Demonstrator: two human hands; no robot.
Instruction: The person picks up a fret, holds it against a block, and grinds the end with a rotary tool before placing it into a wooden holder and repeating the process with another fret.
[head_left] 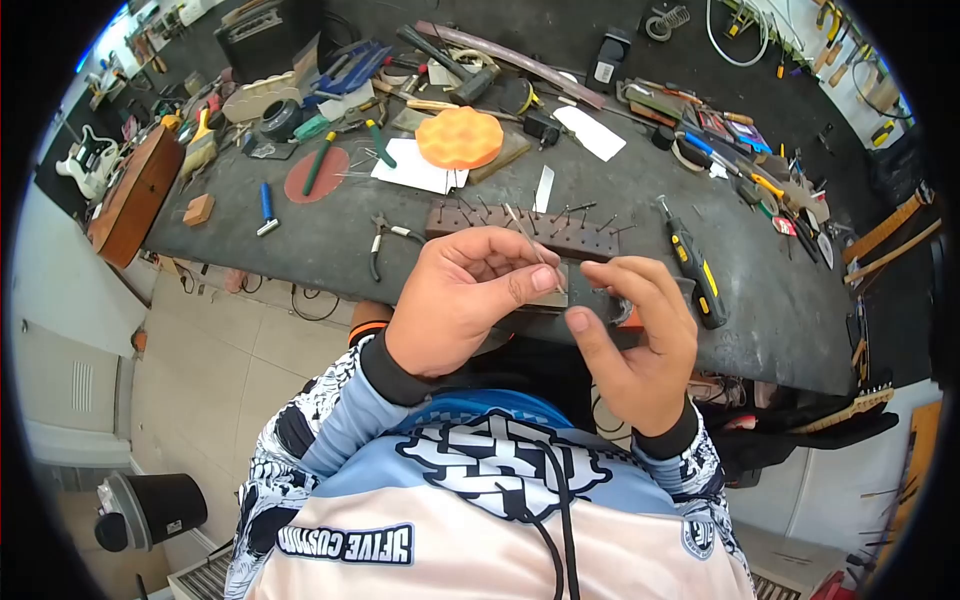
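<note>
Left hand [455, 300] pinches a thin metal pin [528, 238] between thumb and fingers, pin tilted. Right hand [630, 335] raised just beside it, fingers curled, thumb and forefinger apart; cannot tell whether it touches the pin. Both hands hover over the near edge of the workbench [330, 240]. Behind them: wooden block [520, 232] studded with upright pins. Pliers [385, 240] lie left of block, black-and-yellow screwdriver [690, 262] right. Orange foam pad [459, 137] farther back.
</note>
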